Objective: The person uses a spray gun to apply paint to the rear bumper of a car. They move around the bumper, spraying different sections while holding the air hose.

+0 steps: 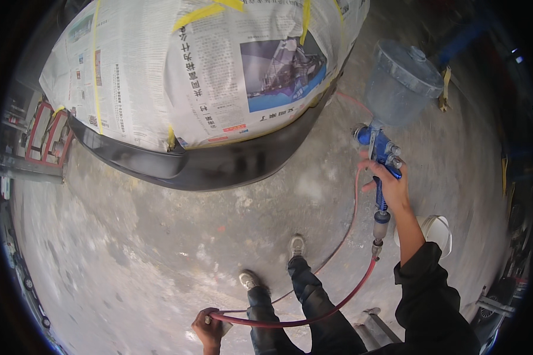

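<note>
My right hand [393, 184] is wrapped around the handle of a blue spray gun [384, 148], whose fingers reach past the front of the grip. A grey translucent paint cup [402, 84] with a lid sits on the gun. From the fitting under its handle a red air hose [337, 310] curves down to my left hand [208, 327], which is closed around it. In front of me stands a dark vehicle bumper [231, 166], low under body panels masked with newspaper [213, 80] and yellow masking tape [200, 17].
A white bucket [437, 233] stands on the concrete floor [182, 226] beside my right forearm. The hose's thinner-looking run crosses the floor near my shoes. A red-framed rack [46, 135] is at the left, a metal stand [379, 326] at the lower right. Parked cars show at the rim.
</note>
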The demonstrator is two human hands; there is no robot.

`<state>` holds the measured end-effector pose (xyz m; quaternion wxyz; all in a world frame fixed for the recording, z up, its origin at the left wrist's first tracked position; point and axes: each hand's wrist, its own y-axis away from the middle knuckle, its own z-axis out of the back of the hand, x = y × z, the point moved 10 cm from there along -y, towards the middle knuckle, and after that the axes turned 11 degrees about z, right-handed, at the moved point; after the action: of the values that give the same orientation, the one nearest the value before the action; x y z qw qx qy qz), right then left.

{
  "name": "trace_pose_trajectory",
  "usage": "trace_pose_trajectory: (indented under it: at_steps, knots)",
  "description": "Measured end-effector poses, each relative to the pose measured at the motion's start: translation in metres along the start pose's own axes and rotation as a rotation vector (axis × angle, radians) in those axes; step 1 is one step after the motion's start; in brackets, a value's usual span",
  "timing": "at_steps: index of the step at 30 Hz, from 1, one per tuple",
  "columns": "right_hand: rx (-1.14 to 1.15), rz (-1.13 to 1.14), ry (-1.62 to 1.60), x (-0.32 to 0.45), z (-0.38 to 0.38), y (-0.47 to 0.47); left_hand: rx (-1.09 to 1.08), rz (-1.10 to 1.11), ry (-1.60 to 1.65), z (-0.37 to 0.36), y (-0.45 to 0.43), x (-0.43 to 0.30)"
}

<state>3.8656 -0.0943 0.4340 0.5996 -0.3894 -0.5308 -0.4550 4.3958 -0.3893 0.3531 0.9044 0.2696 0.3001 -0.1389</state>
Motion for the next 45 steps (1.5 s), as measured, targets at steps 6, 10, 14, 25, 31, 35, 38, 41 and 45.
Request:
trace_pose_trajectory:
  at_steps: [6,10,14,25,31,35,38,41,45]
  knots:
    - [0.026,-0.109,-0.181,0.004,-0.039,0.076,0.014,0.026,-0.021,0.052,-0.021,0.007]
    - [-0.133,-0.087,-0.137,-0.017,-0.065,0.123,-0.062,-0.23,-0.087,0.123,-0.017,-0.049]
    - [-0.24,-0.173,-0.087,-0.056,-0.122,0.166,-0.087,-0.355,-0.137,0.171,-0.054,-0.014]
    - [0.261,-0.173,-0.29,-0.054,-0.355,0.179,0.009,-0.293,-0.174,0.216,-0.083,0.087]
    - [-0.026,-0.199,-0.104,-0.084,-0.259,0.166,0.08,-0.272,-0.033,0.174,-0.089,0.103]
    - [-0.187,-0.15,0.093,-0.083,-0.169,0.16,0.058,-0.378,-0.155,0.134,-0.083,0.085]
    - [-0.32,-0.031,0.237,-0.082,-0.128,0.163,0.053,-0.351,-0.141,0.114,-0.087,0.092]
    - [-0.321,0.134,0.247,-0.088,-0.137,0.174,0.027,-0.348,-0.06,0.104,-0.099,0.113]
    - [-0.117,0.142,0.146,-0.096,-0.229,0.196,0.03,-0.367,-0.071,0.091,-0.11,0.125]
